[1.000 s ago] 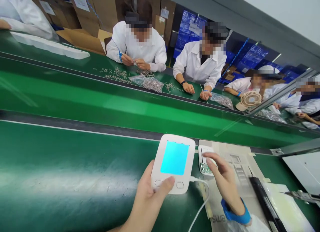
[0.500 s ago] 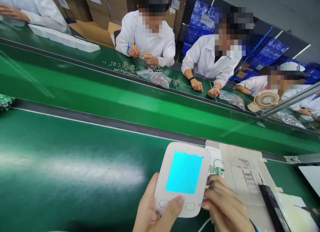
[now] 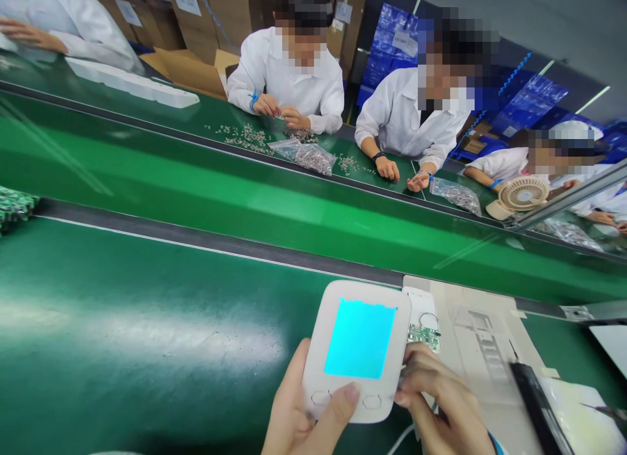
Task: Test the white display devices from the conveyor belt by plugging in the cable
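Observation:
A white rounded device [image 3: 318, 337] with a lit cyan screen [image 3: 361, 339] is held over the green table. My left hand [image 3: 313, 409] wraps round its lower left, the thumb lying on the front near the outlined buttons. My right hand [image 3: 441, 393] is pinched at the device's lower right edge, where a white cable [image 3: 401, 439] hangs below; what the fingertips hold is hidden. Just behind my right hand lies a white casing with a green circuit board [image 3: 425, 336].
A black pen-like tool [image 3: 539, 403] rests on the beige mat [image 3: 470, 350] at right. Beyond the green conveyor [image 3: 245, 213], people in white coats handle small parts near plastic bags [image 3: 316, 160]. A fan [image 3: 524, 194] stands far right. Circuit boards [image 3: 14, 207] are piled at left.
My right hand has shifted slightly at the device's edge, and a bit of cable now shows between its fingers. The device stays almost in place. Across the conveyor, a person's hand has turned slightly.

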The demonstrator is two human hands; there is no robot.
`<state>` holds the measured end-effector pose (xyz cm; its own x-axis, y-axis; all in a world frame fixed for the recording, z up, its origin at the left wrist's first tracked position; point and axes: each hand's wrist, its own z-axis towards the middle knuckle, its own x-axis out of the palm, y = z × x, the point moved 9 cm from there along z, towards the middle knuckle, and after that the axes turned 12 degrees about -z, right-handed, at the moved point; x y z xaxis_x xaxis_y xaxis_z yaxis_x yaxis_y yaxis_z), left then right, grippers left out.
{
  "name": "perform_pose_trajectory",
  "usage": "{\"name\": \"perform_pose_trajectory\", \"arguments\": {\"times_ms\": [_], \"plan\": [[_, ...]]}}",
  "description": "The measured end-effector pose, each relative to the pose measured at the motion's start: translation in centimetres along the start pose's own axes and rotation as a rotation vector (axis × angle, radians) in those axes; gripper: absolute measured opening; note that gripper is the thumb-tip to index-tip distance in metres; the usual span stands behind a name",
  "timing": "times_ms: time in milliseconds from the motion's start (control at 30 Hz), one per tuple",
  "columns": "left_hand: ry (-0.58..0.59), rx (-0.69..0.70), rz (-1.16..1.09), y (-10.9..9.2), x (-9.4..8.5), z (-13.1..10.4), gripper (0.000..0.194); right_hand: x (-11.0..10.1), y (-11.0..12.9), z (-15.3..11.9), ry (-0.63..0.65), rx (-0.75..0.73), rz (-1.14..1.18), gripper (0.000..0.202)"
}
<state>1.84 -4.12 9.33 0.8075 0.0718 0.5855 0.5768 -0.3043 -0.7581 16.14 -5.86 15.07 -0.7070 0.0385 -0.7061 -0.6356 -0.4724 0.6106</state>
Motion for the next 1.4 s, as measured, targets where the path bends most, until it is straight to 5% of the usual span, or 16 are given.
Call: {"name": "perform_pose_trajectory", "arguments": {"times_ms": [367, 533, 600, 700, 800, 967, 1167, 1400], "plan": [[0.227, -0.111, 0.189, -0.6, -0.3, 7.6, 0.041, 4.0, -5.2, 1.6, 0.077, 0.195, 0.014, 0.019], [-0.032, 0.312, 0.386, -7.3, -4.1, 11.9, 0.04, 7.2, -9.7, 0.8, 0.032, 0.423, 0.409, 0.023], [-0.128, 0.447, 0.725, -9.5, -4.0, 13.5, 0.03, 10.0, -10.7, 0.6, 0.116, 0.447, 0.643, 0.031], [-0.284, 0.485, 1.242, -10.1, -1.8, 15.9, 0.027, 13.2, -11.4, 0.1, 0.221, 0.505, 0.976, 0.03], [-0.357, 0.504, 1.421, -8.1, 1.9, 18.1, 0.038, 13.8, -11.4, -0.3, 0.221, 0.492, 1.203, 0.021], [-0.331, 0.497, 1.62, -1.5, 6.5, 21.3, 0.041, 14.1, -11.0, -0.9, 0.32, 0.401, 1.342, 0.026], [-0.202, 0.493, 1.781, 3.8, 8.2, 23.0, 0.046, 15.0, -9.1, -3.0, 0.751, 0.307, 1.195, 0.036], [-0.198, 0.486, 1.846, 5.4, 9.7, 22.1, 0.072, 15.9, -7.8, -5.0, 1.245, 0.096, 0.951, 0.044]]}}
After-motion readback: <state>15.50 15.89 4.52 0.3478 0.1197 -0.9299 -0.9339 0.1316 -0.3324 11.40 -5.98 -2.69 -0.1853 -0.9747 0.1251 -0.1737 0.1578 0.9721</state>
